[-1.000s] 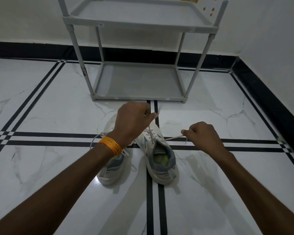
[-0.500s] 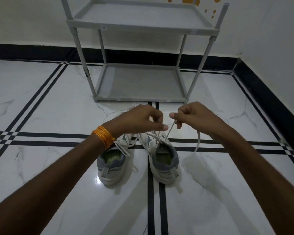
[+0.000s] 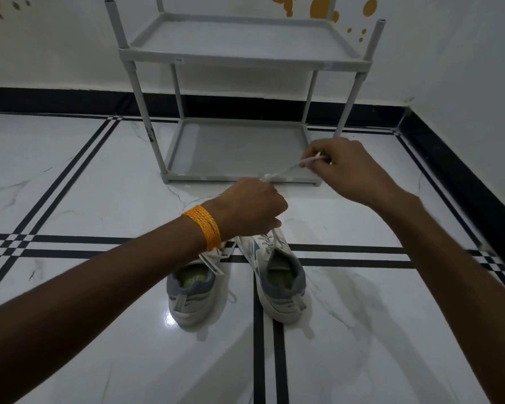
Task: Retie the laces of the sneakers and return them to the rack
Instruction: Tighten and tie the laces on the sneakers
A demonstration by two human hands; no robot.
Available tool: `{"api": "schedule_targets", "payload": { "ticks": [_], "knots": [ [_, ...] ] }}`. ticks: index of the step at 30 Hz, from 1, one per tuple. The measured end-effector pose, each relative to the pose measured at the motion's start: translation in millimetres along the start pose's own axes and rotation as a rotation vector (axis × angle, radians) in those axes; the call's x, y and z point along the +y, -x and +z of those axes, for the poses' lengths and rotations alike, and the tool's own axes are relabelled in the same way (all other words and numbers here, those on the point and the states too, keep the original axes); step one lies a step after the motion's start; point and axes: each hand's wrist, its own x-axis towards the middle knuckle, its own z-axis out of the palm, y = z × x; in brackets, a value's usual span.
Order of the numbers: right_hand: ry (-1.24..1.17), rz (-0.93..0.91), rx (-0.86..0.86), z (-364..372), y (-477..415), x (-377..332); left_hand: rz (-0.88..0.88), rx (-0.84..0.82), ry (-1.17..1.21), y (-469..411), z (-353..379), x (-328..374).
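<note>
Two white-and-grey sneakers stand side by side on the floor, heels toward me: the left sneaker point(image 3: 190, 293) and the right sneaker point(image 3: 277, 282). My left hand point(image 3: 252, 208), with an orange band at the wrist, hovers above the right sneaker's toe and is closed on its white lace point(image 3: 271, 243). My right hand point(image 3: 346, 170) is raised up and to the right, pinching the other end of the lace point(image 3: 286, 170), which runs taut between both hands. The left sneaker's laces lie loose over its tongue. The grey two-shelf rack point(image 3: 239, 147) stands just beyond, with nothing on its shelves.
White marble floor with black inlay stripes point(image 3: 263, 345) crossing under the shoes. A black skirting point(image 3: 461, 176) and white walls close the space behind and to the right of the rack. Orange wall decals point(image 3: 318, 7) sit above the rack.
My right hand has swung from beside the right sneaker up and to the right, pulling the lace taut. My left hand stayed over the sneaker's toe, gripping the lace.
</note>
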Motion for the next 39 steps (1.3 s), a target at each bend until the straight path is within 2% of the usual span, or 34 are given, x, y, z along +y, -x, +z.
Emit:
{"api": "schedule_targets", "payload": {
  "ticks": [2, 4, 6, 8, 11, 15, 17, 19, 22, 24, 27, 30, 35, 37, 39],
  "knots": [
    [0.018, 0.044, 0.086, 6, -5, 6, -0.082, -0.101, 0.435, 0, -5, 2],
    [0.106, 0.09, 0.0, 16, -6, 10, -0.227, -0.237, 0.989, 0, -12, 3],
    [0.159, 0.113, -0.131, 25, -1, 10, -0.37, -0.253, 1.248, 1, -16, 0],
    [0.0, 0.147, -0.201, 27, 5, 4, -0.46, -0.192, 1.314, 3, -16, -5],
    [-0.329, 0.221, -0.349, 30, 13, -3, -0.503, -0.143, 1.375, 6, -14, -10],
    [-0.406, 0.164, -0.322, 38, 20, -2, -0.521, -0.108, 1.417, 9, -12, -11],
    [-0.445, 0.183, -0.246, 35, 22, -2, -0.532, -0.089, 1.446, 9, -13, -14],
    [-0.55, 0.229, -0.172, 28, 21, -3, -0.516, -0.109, 1.414, 11, -15, -18],
    [-0.648, 0.159, -0.187, 16, 18, -17, -0.432, -0.133, 1.239, 9, -13, -14],
    [-0.738, 0.089, -0.185, 12, 14, -31, -0.403, -0.009, 1.14, 5, -8, -1],
    [-0.924, 0.125, -0.049, 14, 5, -39, -0.384, 0.354, 0.804, -4, 9, 16],
    [-1.113, 0.257, 0.094, 19, 0, -27, -0.417, 0.564, 0.576, -3, 16, 16],
    [-1.599, 0.686, 0.148, 46, 0, 1, -0.289, 0.633, 0.494, 8, 17, 11],
    [-1.631, 0.84, 0.119, 62, 2, 11, -0.239, 0.643, 0.403, 11, 24, 8],
    [-1.552, 0.914, 0.045, 73, 6, 17, -0.251, 0.597, 0.417, 11, 28, 6]
  ]
}}
